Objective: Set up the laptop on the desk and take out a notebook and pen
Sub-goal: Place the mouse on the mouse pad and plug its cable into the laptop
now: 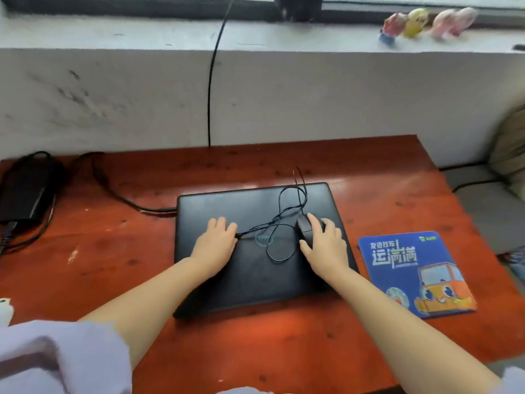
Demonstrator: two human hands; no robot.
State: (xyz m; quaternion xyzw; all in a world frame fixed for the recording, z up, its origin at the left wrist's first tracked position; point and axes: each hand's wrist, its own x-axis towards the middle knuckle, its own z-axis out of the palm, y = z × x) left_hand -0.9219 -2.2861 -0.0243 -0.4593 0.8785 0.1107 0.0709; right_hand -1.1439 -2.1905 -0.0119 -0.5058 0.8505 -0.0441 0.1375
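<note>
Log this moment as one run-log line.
laptop: closed, on desk | right hand: gripping mouse on lid | left hand: on cable end | mouse pad: bare | notebook, pen: unseen

Black laptop (255,251), lid shut, a teal ring logo on it, sitting on a glossy red-orange desk (113,265) flecked with dark spots. Black mouse (306,231), black looping cable (279,223). The mouse pad (414,274) is blue with white characters and an orange cartoon truck. Lavender sleeve (56,356). On the grey sill (142,32), blurry pink and yellow figurines (426,22), possibly toys.
</note>
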